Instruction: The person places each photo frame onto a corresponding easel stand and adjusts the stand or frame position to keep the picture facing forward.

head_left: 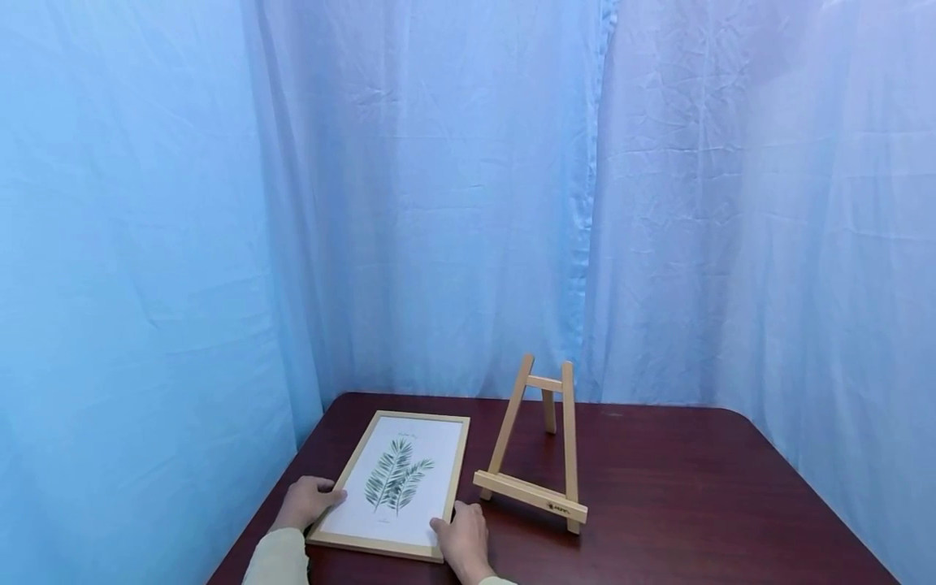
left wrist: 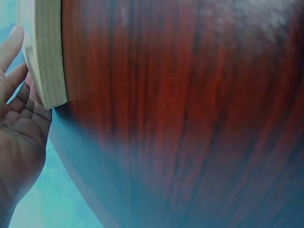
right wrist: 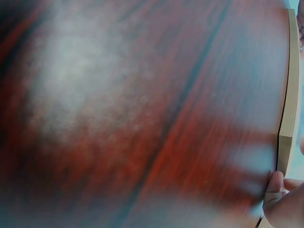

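Observation:
A picture frame of pale wood, with a print of green leaves on white, lies face up on the left of the table. At its left side my left hand grips the edge, thumb over the border. My right hand holds the opposite side near the lower right corner, thumb on top. In the left wrist view, the frame's wooden edge lies beside the thumb and fingers. The right wrist view has fingers against the frame's edge.
A small wooden easel stands just right of the picture frame, its ledge facing the near side. Dark red-brown table extends to the right. Light blue curtains hang behind and along both sides.

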Demonstrator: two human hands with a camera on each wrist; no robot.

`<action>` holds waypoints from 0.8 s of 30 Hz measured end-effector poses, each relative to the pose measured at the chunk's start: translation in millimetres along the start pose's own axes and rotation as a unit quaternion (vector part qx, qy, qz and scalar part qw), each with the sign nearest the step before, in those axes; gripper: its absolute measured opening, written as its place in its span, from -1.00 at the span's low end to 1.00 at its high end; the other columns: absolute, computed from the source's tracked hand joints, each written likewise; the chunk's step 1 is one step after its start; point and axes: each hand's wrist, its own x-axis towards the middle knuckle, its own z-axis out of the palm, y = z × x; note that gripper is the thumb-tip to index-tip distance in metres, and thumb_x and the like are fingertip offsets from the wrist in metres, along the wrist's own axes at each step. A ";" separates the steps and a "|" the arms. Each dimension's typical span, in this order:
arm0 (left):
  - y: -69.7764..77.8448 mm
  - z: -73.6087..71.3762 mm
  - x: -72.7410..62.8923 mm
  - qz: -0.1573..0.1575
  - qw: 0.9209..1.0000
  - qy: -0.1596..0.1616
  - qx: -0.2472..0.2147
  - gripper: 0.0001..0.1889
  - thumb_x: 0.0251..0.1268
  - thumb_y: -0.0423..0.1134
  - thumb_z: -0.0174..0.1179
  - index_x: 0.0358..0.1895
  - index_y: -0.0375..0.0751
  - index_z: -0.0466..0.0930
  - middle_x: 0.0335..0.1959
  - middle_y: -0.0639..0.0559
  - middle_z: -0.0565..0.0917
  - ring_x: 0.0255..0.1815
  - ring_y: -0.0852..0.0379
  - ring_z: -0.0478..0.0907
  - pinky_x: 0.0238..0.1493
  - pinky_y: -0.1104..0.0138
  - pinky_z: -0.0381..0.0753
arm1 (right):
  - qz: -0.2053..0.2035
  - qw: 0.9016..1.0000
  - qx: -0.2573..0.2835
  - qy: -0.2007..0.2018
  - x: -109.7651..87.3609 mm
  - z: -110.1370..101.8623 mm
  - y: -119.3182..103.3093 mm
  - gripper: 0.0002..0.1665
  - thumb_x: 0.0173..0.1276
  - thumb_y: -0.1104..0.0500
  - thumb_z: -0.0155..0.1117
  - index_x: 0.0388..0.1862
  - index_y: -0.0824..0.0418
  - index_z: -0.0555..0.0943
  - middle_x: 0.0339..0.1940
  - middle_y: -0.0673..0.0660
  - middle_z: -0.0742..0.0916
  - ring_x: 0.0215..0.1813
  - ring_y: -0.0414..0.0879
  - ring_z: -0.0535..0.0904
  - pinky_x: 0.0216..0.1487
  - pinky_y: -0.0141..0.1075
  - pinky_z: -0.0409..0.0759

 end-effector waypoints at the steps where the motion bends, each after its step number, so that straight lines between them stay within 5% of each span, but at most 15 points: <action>1: -0.4 0.4 -0.2 0.001 1.000 0.001 -0.001 -0.53 0.16 -0.22 0.41 -0.02 -0.59 0.63 -0.08 -0.43 0.67 -0.09 -0.28 0.63 -0.03 -0.05 0.60 | -0.003 1.000 -0.003 0.001 -0.3 0.5 0.5 -0.53 0.07 0.20 0.53 -0.10 0.49 0.66 -0.26 0.32 0.60 -0.15 0.23 0.59 -0.03 0.10 0.54; 14: -1.8 5.0 2.4 -0.012 1.000 -0.012 -0.023 -0.62 0.21 -0.33 0.36 -0.01 -0.58 0.63 -0.10 -0.39 0.68 -0.11 -0.24 0.64 -0.08 -0.02 0.62 | -0.002 0.998 -0.053 -0.016 -1.5 -2.7 -3.8 -0.86 0.02 0.33 0.38 -0.53 0.39 0.58 -0.38 0.27 0.48 -0.35 0.12 0.50 -0.22 0.03 0.54; 24: -1.4 5.1 1.9 -0.024 0.999 -0.017 -0.026 -0.63 0.23 -0.35 0.33 0.01 -0.59 0.62 -0.05 -0.42 0.65 -0.06 -0.27 0.62 -0.04 -0.04 0.60 | 0.007 0.998 -0.062 -0.026 0.0 -0.8 -4.9 -0.91 0.04 0.37 0.31 -0.53 0.42 0.58 -0.36 0.31 0.48 -0.30 0.15 0.50 -0.17 0.08 0.54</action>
